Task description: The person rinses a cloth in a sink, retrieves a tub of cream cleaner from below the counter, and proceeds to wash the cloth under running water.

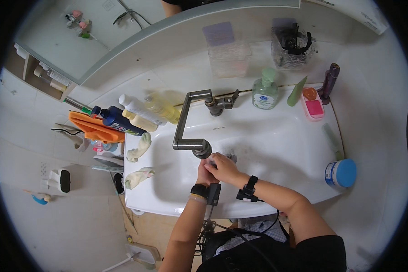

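Note:
Under the spout of a grey metal swivel faucet, my left hand and my right hand are together over the white sink basin. The fingers of both overlap, and something small and pale with a dark part shows between them; what it is cannot be told. The drain lies partly hidden just behind my right hand. Two crumpled pale cloth pieces, which look like socks, rest apart on the left rim: one upper, one lower.
A green pump soap bottle, a green tube and a pink soap dish line the back right rim. A blue-lidded jar stands at the right edge. Several bottles, one dark blue, and an orange cloth are at left.

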Motion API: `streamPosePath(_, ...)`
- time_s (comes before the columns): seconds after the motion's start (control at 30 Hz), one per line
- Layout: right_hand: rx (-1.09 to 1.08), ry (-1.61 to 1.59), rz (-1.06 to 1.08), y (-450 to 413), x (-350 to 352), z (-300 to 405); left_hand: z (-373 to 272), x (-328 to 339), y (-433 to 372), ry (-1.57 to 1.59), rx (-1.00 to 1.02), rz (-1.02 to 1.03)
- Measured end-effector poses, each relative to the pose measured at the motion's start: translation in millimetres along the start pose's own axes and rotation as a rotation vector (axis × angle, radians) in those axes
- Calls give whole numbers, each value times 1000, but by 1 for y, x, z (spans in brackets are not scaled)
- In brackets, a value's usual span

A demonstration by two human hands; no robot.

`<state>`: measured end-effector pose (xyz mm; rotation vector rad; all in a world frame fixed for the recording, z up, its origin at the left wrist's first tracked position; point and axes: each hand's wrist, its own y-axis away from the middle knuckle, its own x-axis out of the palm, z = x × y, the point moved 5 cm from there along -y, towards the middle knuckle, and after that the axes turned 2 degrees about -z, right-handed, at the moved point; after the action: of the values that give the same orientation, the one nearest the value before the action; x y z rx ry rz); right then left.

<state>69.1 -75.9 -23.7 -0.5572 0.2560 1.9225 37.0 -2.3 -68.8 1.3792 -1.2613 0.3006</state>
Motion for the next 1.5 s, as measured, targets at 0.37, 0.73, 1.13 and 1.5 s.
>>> streamPosePath(0.37,640,-994,111,-3,9,-55,-30,21,13,-1034,410,-447)
streamPosePath(0.73,1148,-1533,439,8,44,-43,-23,63,32,-1887,934,-204)
streamPosePath(1.13,503,-887,-23,7,48,-55,-23,28,24,-2054,735,-429)
streamPosePath(1.5,296,-165,283,20,6,-13,-24,20,34,-1910,371,-577)
